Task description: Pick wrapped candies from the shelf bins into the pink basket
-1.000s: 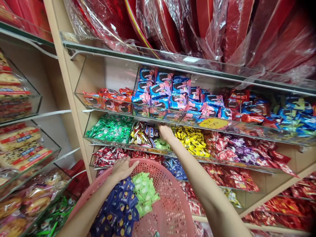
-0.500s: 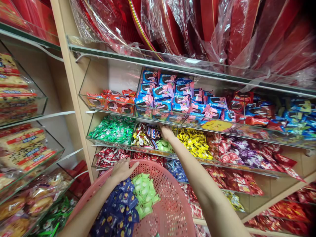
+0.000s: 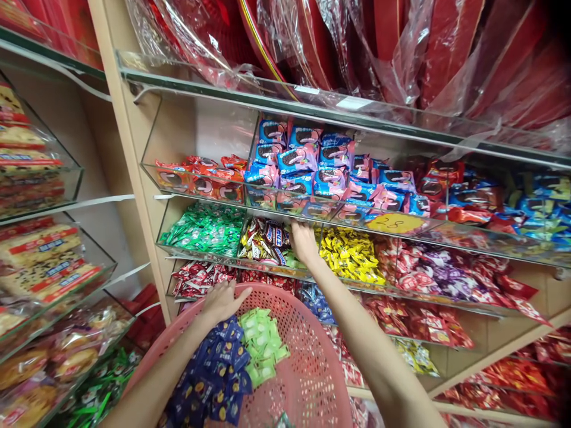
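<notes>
Basket in front of me, its far rim hooked in my left grip. My right grip is inside a clear bin, by light-green packets; its tips are hidden, so I can't tell whether it's spread or clenched. Those packets should feel light, slick, perhaps crushable, best pinched by an edge; the basket looks springy, safest held by its rim.

Pretty bright shop corner tbh: pale wood upright on the left, glass shelves running across, whitish back panel behind, slanted wood trim lower right.
</notes>
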Demonstrator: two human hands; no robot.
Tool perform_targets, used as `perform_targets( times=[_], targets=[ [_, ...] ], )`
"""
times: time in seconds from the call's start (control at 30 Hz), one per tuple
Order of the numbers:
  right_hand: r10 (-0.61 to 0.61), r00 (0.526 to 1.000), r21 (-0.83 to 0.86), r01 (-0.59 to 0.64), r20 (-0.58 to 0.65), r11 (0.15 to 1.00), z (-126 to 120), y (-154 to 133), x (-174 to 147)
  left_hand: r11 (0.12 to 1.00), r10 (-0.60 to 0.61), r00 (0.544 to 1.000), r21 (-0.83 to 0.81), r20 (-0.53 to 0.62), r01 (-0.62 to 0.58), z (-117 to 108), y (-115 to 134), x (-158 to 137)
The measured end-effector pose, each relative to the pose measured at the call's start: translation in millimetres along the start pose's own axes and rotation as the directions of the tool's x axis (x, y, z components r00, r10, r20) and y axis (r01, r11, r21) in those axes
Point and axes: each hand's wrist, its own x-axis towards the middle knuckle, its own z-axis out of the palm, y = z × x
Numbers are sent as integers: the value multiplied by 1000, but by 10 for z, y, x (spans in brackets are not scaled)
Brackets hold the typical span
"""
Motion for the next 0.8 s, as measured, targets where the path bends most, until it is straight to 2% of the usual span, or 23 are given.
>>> perform_targets(
  times=[0.17,0.23,0.3,0.33,0.37,0.43,0.5,0.53,0.6,0.63,0.7,0.73,0.8],
  targets=[
    [-46,986,244,85,-161,966,-115,-193,-470,1000,23,1000,8,2,-23,4,27,8],
    [-37,975,415,128,-221,901,-130,-292,-656,999,41,999,20,-2,-41,11,40,16],
    [37,969,617,127,-246,776,-120,-396,-806,998,55,998,30,-8,-55,23,50,26],
    [95,968,727,108,-233,678,-109,-445,-865,998,58,998,33,-11,-58,31,53,29],
    [150,970,835,80,-191,544,-97,-489,-913,998,61,998,35,-14,-61,38,55,32],
    [196,980,983,-8,-29,186,-78,-553,-985,997,65,998,38,-19,-65,52,54,32],
    [123,981,977,-128,150,-171,-78,-579,-1032,997,65,998,42,-23,-64,58,51,25],
    [66,974,936,-188,217,-299,-85,-579,-1050,997,64,998,43,-23,-63,58,52,20],
    [-13,955,855,-270,296,-443,-98,-566,-1078,997,62,998,41,-15,-62,48,58,9],
    [-31,949,831,-292,315,-474,-98,-558,-1088,997,62,998,41,-8,-62,39,65,3],
    [-39,944,829,-307,328,-467,-66,-552,-1106,997,59,998,44,4,-59,18,82,-7],
    [-36,947,851,-303,319,-430,-33,-555,-1118,997,55,998,47,8,-56,8,92,-11],
    [-48,962,919,-270,268,-287,64,-573,-1152,997,52,999,54,16,-52,-6,106,-17]
  ],
)
